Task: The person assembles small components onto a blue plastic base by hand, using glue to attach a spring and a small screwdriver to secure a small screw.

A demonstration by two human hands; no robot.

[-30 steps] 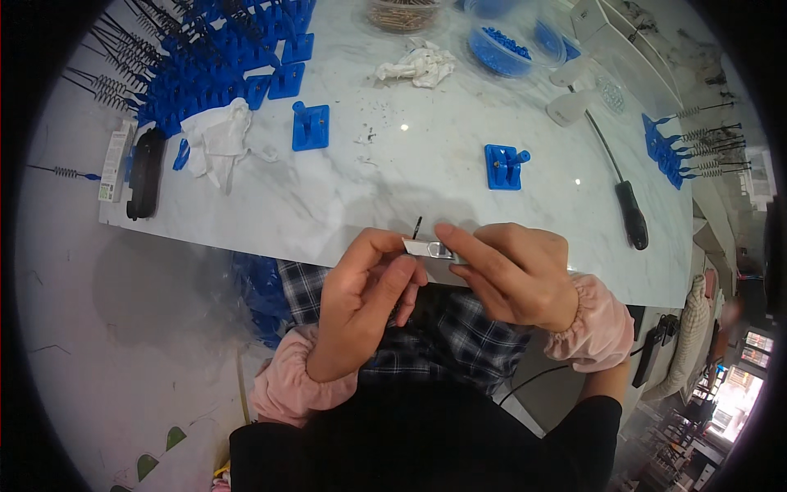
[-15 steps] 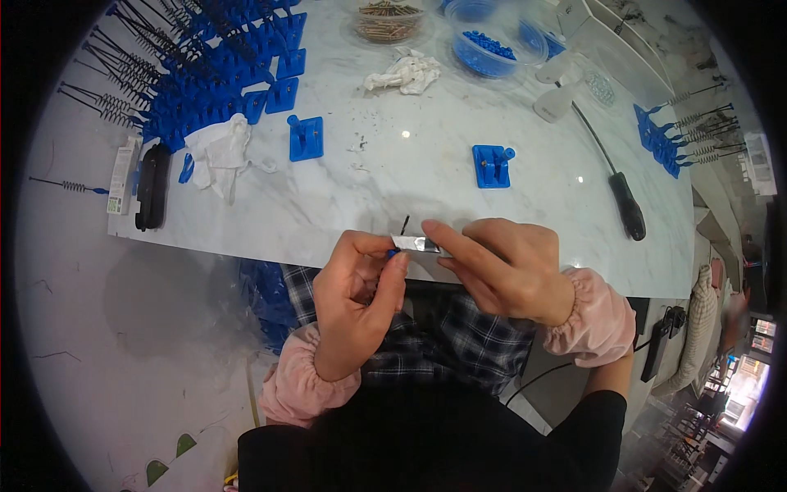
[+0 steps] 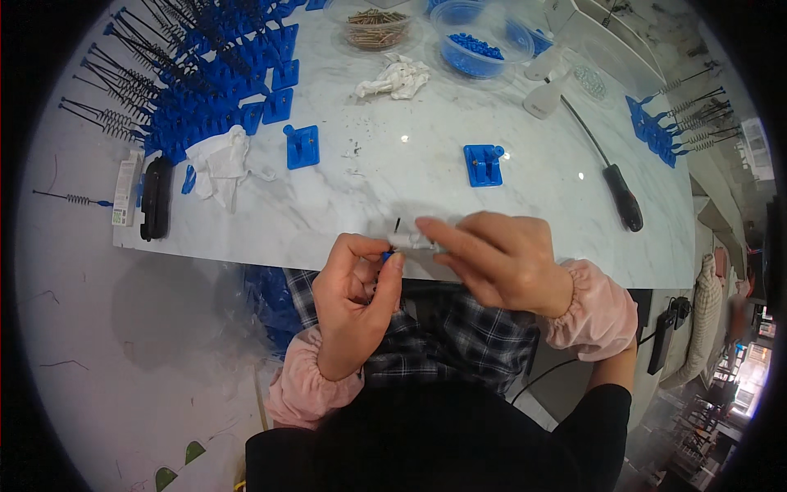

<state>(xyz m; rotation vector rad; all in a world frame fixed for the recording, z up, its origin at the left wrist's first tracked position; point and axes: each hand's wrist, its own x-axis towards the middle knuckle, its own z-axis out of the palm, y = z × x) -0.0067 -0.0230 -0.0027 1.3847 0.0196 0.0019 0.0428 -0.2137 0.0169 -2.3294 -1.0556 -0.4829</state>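
Note:
My left hand is closed, pinching a small blue part near the front edge of the table. A thin black rod sticks up just beyond the fingertips. A small white-and-silver piece, blurred by motion and too small to name, bridges the gap between the two hands. My right hand has its thumb and index finger round the right end of that piece. On the table beyond the hands are two blue square bases with upright parts, a left base and a right base.
Many blue bases with black springs and rods crowd the left. A white cloth and black case lie nearby. Tubs hold copper-coloured screws and blue bits. At right are a screwdriver and squeeze bottle.
The white-and-silver piece is more blurred than before, and my right fingers have shifted slightly. My left hand keeps its pinch. The whole view has moved a little.

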